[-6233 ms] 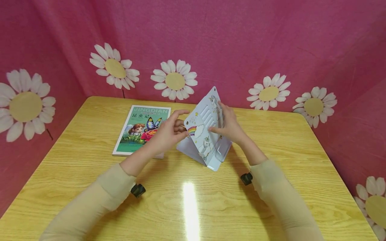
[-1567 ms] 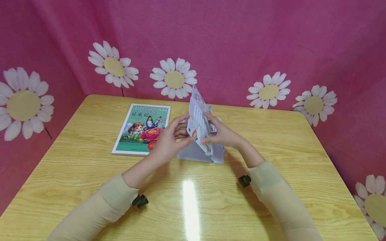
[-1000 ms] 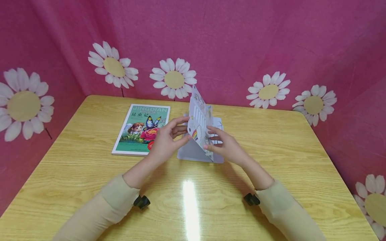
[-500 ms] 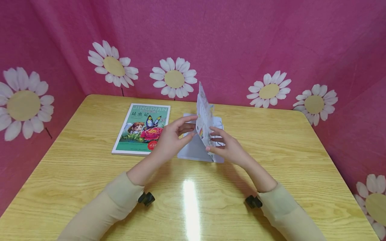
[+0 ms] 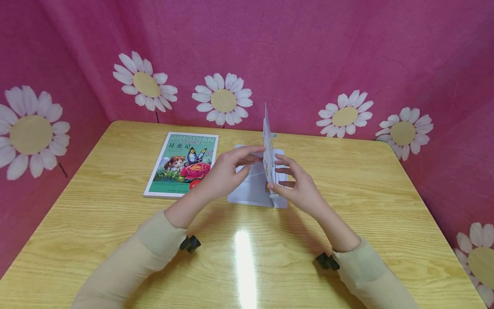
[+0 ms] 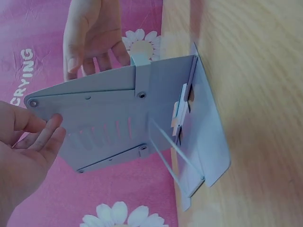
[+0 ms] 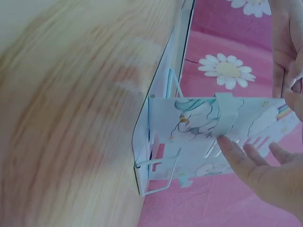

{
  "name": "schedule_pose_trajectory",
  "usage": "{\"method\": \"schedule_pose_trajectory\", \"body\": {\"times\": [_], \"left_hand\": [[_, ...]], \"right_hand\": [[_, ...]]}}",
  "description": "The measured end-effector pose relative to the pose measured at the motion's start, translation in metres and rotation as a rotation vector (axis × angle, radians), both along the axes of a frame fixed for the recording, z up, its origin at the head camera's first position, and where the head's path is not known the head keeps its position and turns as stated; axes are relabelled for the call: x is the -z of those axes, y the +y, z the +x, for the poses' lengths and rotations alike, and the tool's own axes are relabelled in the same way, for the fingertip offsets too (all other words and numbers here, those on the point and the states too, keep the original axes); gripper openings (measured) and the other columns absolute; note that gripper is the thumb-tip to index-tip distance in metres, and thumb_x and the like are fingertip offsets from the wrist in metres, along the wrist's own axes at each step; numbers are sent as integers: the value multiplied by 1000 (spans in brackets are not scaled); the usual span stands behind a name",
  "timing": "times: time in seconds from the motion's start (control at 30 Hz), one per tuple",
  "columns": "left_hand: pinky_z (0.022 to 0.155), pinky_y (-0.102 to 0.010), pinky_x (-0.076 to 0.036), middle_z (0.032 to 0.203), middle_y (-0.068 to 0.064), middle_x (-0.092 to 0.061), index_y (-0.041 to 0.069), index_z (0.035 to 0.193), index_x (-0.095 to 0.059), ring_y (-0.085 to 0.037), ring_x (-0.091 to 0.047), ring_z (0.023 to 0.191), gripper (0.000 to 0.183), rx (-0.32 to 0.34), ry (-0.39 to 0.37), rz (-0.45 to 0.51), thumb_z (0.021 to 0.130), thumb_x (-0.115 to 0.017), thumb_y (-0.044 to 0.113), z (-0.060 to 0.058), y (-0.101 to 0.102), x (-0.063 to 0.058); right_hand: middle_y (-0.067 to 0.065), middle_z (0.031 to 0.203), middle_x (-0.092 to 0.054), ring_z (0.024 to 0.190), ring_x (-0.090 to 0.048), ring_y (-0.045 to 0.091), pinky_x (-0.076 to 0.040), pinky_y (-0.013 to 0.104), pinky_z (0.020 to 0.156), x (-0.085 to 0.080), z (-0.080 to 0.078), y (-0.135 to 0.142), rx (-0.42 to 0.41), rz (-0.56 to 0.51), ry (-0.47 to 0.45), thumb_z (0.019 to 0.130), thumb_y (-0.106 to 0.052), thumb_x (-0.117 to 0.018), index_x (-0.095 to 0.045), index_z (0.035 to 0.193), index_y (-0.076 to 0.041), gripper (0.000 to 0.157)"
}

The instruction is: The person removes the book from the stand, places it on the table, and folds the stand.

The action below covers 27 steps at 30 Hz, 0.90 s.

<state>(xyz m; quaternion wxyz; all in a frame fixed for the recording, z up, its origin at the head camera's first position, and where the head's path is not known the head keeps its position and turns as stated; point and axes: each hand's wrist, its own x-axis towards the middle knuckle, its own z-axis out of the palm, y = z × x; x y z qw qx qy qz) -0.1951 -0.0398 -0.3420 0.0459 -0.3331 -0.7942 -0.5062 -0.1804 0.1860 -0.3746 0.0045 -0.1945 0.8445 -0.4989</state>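
Note:
A white metal book stand (image 5: 269,161) printed with unicorns and a rainbow stands on the table. Its panel is upright, nearly edge-on in the head view, over a flat base (image 5: 251,195). My left hand (image 5: 227,174) is on the panel's plain back side, fingertips touching it near the upper corner in the left wrist view. On the printed side, my right hand (image 5: 301,189) has its fingers spread, and one fingertip touches the panel beside a clip (image 7: 227,113) in the right wrist view. Wire supports (image 6: 175,156) stand between base and panel. A wire page holder (image 7: 163,170) sticks out in front.
A green-covered book (image 5: 181,165) with a butterfly and a flower lies flat left of the stand, partly behind my left hand. The wooden table (image 5: 366,193) meets a pink curtain (image 5: 289,56) with white flowers at the back.
The stand's panel has swung rightward, from leaning left to upright. Both hands have shifted to the right along with it. Earlier, the stand was turned and its printed face showed more. The book has stayed put.

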Motion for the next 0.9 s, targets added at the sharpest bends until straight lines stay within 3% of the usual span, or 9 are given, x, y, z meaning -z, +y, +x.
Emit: {"method": "schedule_pose_trajectory", "body": {"times": [0.13, 0.43, 0.63, 0.8, 0.9], "left_hand": [[95, -28, -48, 127, -4, -60, 12, 133, -54, -16, -61, 109, 51, 15, 39, -59, 88, -49, -10, -2, 2, -5], [95, -25, -48, 131, -6, -57, 11, 133, -53, -17, -60, 111, 54, 68, 67, -74, 86, -46, -13, -7, 10, -8], [87, -26, -51, 132, -6, -56, 11, 134, -53, -16, -62, 107, 53, 77, 100, -92, 88, -45, -13, -8, 13, -9], [87, -27, -50, 130, -5, -57, 13, 135, -51, -14, -63, 105, 52, 83, 63, -84, 90, -44, -11, -8, 14, -8], [92, -28, -50, 128, -6, -59, 10, 135, -50, -17, -63, 106, 50, 78, 28, -65, 90, -45, -11, -8, 14, -7]], "right_hand": [[12, 136, -47, 120, -51, 33, -53, 43, 87, -3, 3, -4, 33, -37, 47, 80, -13, -76, -38, 141, -12, 73], [8, 136, -46, 117, -54, 29, -54, 40, 84, -4, 4, -6, 54, -48, 71, 79, -9, -75, -39, 138, -11, 69], [9, 133, -48, 115, -57, 27, -55, 36, 83, -4, 2, -6, 69, -46, 82, 81, -4, -71, -39, 139, -14, 67], [12, 131, -49, 113, -58, 28, -55, 34, 82, -3, 3, -6, 75, -29, 84, 82, -1, -68, -37, 141, -17, 68], [17, 129, -49, 111, -58, 33, -55, 37, 82, -14, 9, -10, 75, -28, 86, 82, 4, -65, -35, 142, -14, 70]]}}
